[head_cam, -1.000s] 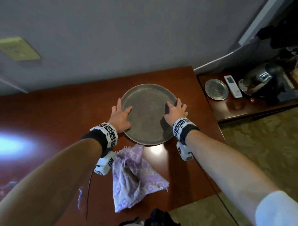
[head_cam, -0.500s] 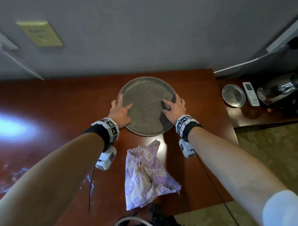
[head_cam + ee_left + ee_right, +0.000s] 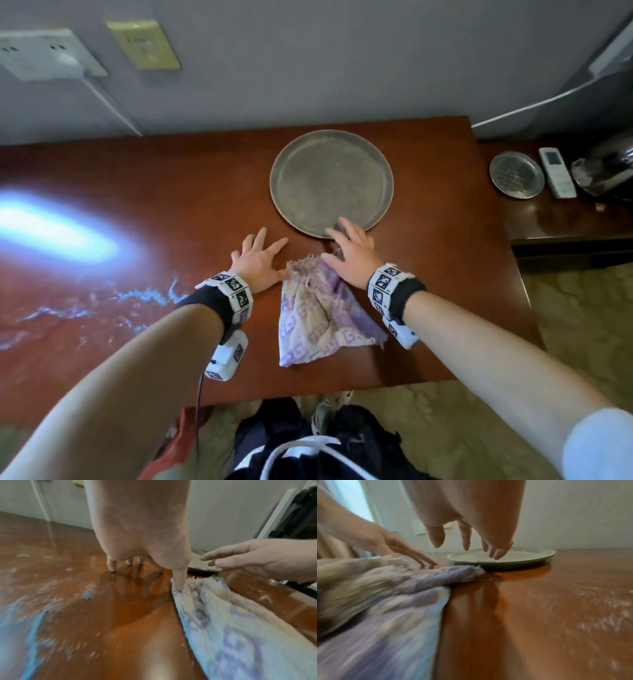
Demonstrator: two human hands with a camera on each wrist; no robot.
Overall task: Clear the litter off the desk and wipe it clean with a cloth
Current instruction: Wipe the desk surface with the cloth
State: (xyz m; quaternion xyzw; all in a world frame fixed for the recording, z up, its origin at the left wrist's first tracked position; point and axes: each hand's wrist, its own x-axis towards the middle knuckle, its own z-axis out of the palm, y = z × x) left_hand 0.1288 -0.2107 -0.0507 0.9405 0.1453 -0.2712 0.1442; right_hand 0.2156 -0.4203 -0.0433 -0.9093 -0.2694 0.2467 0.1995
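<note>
A purple and cream patterned cloth (image 3: 318,311) lies crumpled on the reddish wooden desk (image 3: 171,205), near its front edge. My left hand (image 3: 257,257) rests on the desk with fingers spread, and its thumb touches the cloth's (image 3: 214,601) far left corner. My right hand (image 3: 349,253) hovers with fingers spread above the cloth's (image 3: 385,595) far end, holding nothing. The round grey metal tray (image 3: 330,181) sits empty toward the wall, just beyond both hands. In the right wrist view the tray (image 3: 522,558) lies flat behind my hanging fingers (image 3: 465,539).
Pale smears and a bright glare (image 3: 51,226) mark the desk's left part. A lower side table (image 3: 565,219) on the right holds a small metal dish (image 3: 516,174), a white remote (image 3: 556,173) and a kettle (image 3: 606,164). Wall sockets (image 3: 48,54) with a plugged cable are at upper left.
Both hands have left the tray, which now sits farther back, and have drawn back to the cloth. The view has pulled back too.
</note>
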